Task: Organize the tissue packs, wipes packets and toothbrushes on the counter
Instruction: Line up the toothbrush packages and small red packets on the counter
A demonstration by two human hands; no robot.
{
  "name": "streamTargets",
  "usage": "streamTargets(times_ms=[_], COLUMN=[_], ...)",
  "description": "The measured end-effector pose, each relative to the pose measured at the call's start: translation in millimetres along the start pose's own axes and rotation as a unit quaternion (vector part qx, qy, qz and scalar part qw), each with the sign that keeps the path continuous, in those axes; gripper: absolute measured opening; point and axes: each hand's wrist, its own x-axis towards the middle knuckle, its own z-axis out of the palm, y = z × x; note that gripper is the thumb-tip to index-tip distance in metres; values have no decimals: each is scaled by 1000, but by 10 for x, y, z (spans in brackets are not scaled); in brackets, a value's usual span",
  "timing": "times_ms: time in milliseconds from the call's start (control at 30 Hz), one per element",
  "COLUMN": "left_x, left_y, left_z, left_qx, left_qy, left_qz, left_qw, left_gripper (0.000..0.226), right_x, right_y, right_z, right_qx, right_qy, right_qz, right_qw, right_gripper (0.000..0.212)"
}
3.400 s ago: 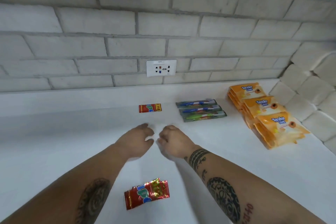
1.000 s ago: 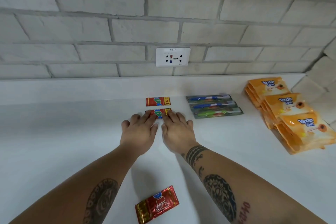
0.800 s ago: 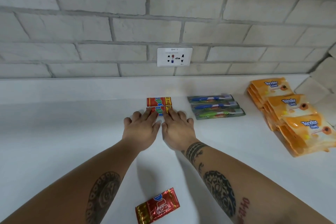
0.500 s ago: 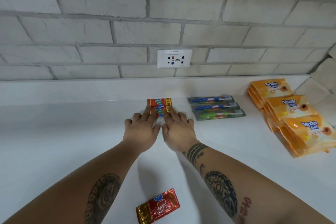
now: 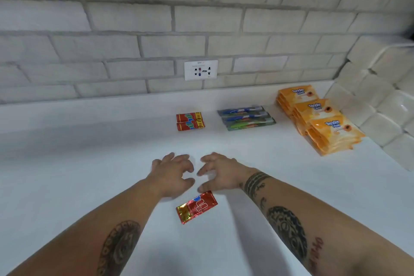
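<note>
Two red tissue packs [image 5: 190, 121] lie side by side near the back of the white counter [image 5: 67, 163]. A third red foil pack [image 5: 196, 206] lies loose at the front, just below my hands. My left hand [image 5: 172, 172] and my right hand [image 5: 218, 173] hover over the counter close together, fingers loosely spread and holding nothing. Three packaged toothbrushes [image 5: 246, 117] lie in a row right of the red packs. Orange wipes packets [image 5: 318, 116] are lined up in overlapping stacks at the far right.
A grey brick wall with a white power socket [image 5: 201, 70] runs behind the counter. White tiles [image 5: 380, 107] angle in at the right corner beside the wipes.
Both hands let go of the second red pack, now set against the first, and drew back toward the front pack.
</note>
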Motion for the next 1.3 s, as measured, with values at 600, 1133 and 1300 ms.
streamTargets(times_ms=[600,1133,1300], left_x=[-892,-122,175], left_y=[314,385,284], left_z=[270,-438,-399], left_qx=[-153,-470,-427], left_qy=[123,172,205], left_qz=[-21,-101,-117], left_qw=[980,860,873], left_gripper=[23,9,26], right_x=[-734,-269,110], right_y=[-286,-165,-20], right_z=[580,-256,-302], right_qx=[177,457,457], right_qy=[170,283,277], right_qz=[50,66,106], right_qw=[968,841,839], right_gripper=[26,9,12])
